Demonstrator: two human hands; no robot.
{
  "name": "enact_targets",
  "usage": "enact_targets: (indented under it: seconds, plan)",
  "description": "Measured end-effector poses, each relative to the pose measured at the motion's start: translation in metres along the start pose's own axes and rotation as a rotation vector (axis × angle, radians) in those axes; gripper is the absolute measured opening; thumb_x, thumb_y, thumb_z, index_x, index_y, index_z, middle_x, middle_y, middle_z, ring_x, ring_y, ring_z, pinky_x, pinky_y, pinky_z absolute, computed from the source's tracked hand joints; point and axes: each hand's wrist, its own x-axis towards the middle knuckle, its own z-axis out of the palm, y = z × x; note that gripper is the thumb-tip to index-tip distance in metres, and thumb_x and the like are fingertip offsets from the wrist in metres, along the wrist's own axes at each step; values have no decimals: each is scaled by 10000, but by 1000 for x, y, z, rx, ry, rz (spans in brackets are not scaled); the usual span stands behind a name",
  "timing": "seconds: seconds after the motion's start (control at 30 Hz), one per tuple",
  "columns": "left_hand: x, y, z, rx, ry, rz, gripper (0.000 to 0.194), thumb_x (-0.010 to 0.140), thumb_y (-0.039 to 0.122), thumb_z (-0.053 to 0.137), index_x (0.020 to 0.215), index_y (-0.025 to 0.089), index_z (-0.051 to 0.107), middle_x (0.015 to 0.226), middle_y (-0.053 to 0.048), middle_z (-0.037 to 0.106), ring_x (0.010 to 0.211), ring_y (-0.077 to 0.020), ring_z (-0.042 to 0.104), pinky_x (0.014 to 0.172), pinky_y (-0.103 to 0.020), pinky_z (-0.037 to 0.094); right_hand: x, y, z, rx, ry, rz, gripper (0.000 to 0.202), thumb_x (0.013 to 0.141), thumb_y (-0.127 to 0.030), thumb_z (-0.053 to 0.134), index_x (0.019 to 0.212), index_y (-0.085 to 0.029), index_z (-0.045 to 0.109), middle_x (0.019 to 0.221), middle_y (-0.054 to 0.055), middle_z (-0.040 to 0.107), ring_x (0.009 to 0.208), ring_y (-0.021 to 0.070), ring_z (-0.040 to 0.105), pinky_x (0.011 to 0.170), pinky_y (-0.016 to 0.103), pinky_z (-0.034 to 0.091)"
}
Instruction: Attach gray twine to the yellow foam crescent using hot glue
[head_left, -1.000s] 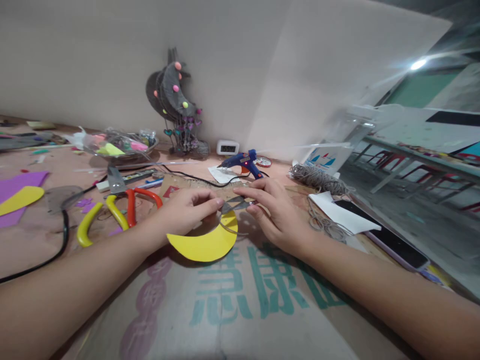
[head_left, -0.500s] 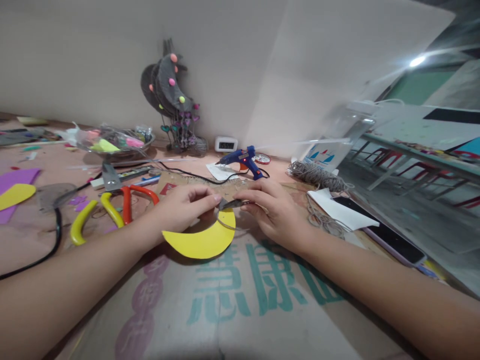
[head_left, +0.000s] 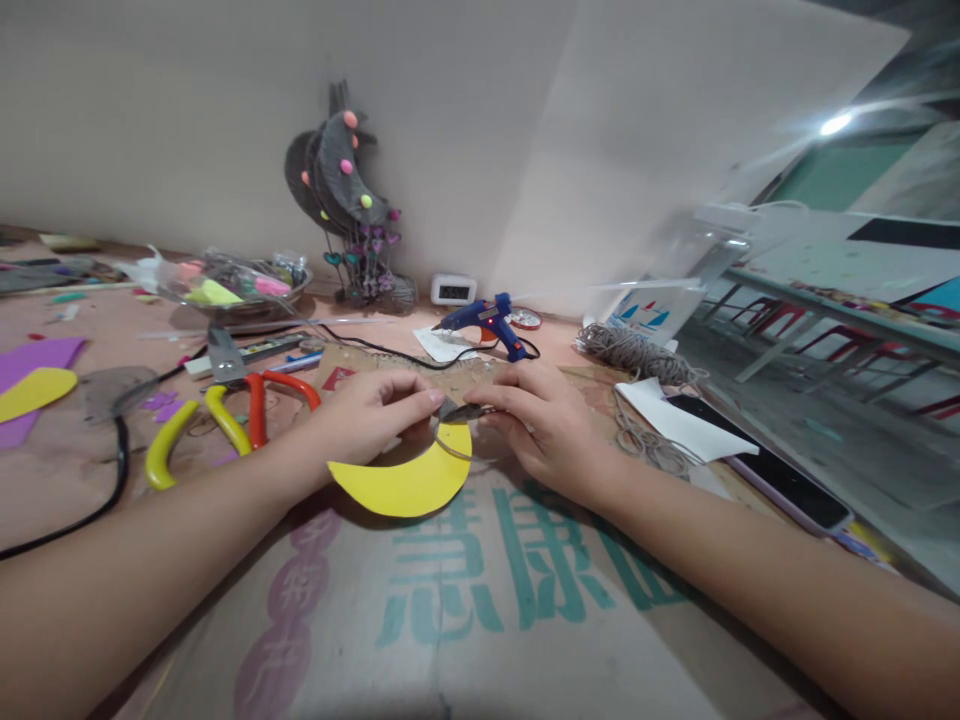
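Evidently, in the head view, both hands meet over a printed cardboard sheet [head_left: 360, 640]; the left hand [head_left: 379, 415] has its thumb and forefinger pinched at the left end of a small dark gray piece [head_left: 463, 410], while the right hand [head_left: 544, 425] grips the right end between narrowed fingertips; a yellow crescent cutout [head_left: 405, 488] lies just below, its upper right tip by the gray piece, though whether the two are joined I cannot tell; a thin gray cord [head_left: 452, 448] crosses that tip; beyond the hands stand a blue glue gun [head_left: 484, 322] and a white digital clock [head_left: 453, 290]; yellow handles [head_left: 171, 445] and red handles [head_left: 256, 412] lie near the left forearm; to the right sit a gray cord skein [head_left: 637, 355] and a smartphone [head_left: 795, 480], partly under white paper [head_left: 682, 420].
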Motion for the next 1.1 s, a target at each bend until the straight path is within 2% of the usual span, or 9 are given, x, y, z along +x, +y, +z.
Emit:
enact_targets:
  seconds: [0.2,0.77,1.1]
  plan:
    - [2,-2,-3,2,-33,29,316,791,412,520,617,149,511,539,33,482,459,-62,402,431,-183,294,0,1,2,1,-5,1,256,867,-150,456,1072,-213,596,917,66,571,870,186,503,741,336,429]
    - [3,-3,-4,-21,-59,-12,312,781,412,528,617,147,515,549,29,488,466,-66,402,444,-194,282,0,3,3,58,-16,5,274,858,-125,460,1076,-219,596,927,64,586,881,183,526,757,341,439]
    - [2,-1,-5,7,-63,20,319,783,406,532,594,149,516,541,28,483,460,-66,400,437,-198,285,3,0,2,61,25,5,211,869,-143,462,967,-184,644,829,63,596,806,164,534,705,307,454]
